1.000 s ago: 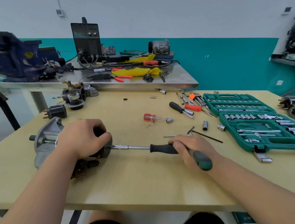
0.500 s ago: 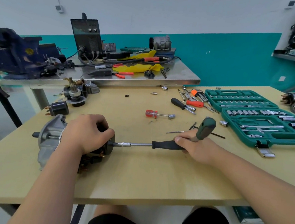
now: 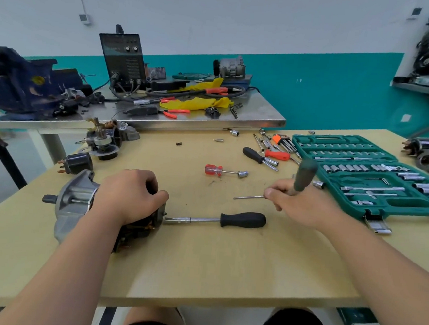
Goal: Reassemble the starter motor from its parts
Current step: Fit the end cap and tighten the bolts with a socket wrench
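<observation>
Nearest the person, the starter motor (image 3: 82, 203) lies on its side at the left of the table (image 3: 200, 263), and the left hand (image 3: 128, 196) is clamped over its rear body, just as it was a second ago. What has changed is on the other side. The black-handled nut driver (image 3: 229, 221) now lies alone, its socket end at the motor's rear cover and its handle free; half a second ago the right hand was wrapped round that handle. The right hand (image 3: 300, 205) has lifted away and farther out, its grip closed on a green-handled tool (image 3: 304, 178) that stands tilted above the knuckles, and its fingertips seem to pinch a thin metal rod (image 3: 249, 197). This suggests a change of tool. Whether the fastener is fully tight cannot be told. Farther off lie the red screwdriver (image 3: 214, 170) and the open socket set (image 3: 361, 174).
</observation>
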A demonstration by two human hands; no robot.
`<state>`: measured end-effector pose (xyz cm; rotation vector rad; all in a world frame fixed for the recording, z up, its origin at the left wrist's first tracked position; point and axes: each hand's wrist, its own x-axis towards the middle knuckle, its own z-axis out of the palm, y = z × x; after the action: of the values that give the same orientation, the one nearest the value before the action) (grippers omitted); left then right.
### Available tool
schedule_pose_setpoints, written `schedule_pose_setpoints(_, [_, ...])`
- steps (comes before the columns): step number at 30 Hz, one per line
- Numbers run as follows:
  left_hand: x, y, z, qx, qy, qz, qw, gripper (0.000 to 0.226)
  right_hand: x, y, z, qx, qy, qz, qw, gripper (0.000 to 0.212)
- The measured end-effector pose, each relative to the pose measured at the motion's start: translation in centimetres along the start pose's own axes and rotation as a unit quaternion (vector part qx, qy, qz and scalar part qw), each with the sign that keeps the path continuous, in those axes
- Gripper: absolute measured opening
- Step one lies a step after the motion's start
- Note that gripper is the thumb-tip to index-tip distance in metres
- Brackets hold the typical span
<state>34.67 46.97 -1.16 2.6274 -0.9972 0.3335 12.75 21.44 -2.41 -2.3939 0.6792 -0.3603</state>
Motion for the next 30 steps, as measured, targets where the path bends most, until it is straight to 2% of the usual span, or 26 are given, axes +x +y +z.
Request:
schedule_pose_setpoints(3, [1.0,1.3,0.7,0.0,-0.007,0.006,1.0,0.023,1.2,-0.1,1.0,-0.097,-0.049,0.059,0.992,0.035])
schedule_pose_setpoints(7, [2.6,3.3,1.8,0.002,-0.002,0.008,1.0,0.035,3.7,0.6,0.9,-0.112,-0.011,0.154,0.982,0.055])
schedule_pose_setpoints(11, [4.3,5.6,2.8,0.02,0.012,-0.009,1.0,0.035,6.1,0.7,0.5,-0.093,0.034,0.171,0.98,0.048])
schedule_pose_setpoints(16, [5.0,7.0,3.2,0.025,-0.036,0.04,0.998,0.047,6.8,1.4,1.4,-0.174,0.045,0.169,0.969,0.046])
schedule_pose_setpoints(19, [5.4,5.2,1.5,-0.072,-0.042,0.057,0.995,0.045,6.3,1.4,1.2,-0.297,0.083,0.139,0.941,0.051])
schedule_pose_setpoints(21, [5.6,3.1,0.1,-0.042,-0.01,0.067,0.997,0.038,5.8,0.3,0.6,-0.353,0.121,0.113,0.921,0.052])
schedule_pose_setpoints(23, [5.4,0.9,-0.5,-0.025,0.012,0.051,0.998,0.033,5.2,-1.1,0.6,-0.334,0.128,0.05,0.933,0.04])
schedule_pose_setpoints(26, [4.5,-1.1,-0.3,-0.098,0.049,0.01,0.994,0.025,3.3,-4.1,2.0,-0.235,0.041,-0.057,0.969,0.027])
schedule_pose_setpoints(30, [3.3,-2.3,1.0,-0.211,0.12,-0.045,0.969,0.009,1.2,-6.9,5.1,-0.235,-0.091,-0.155,0.955,0.032])
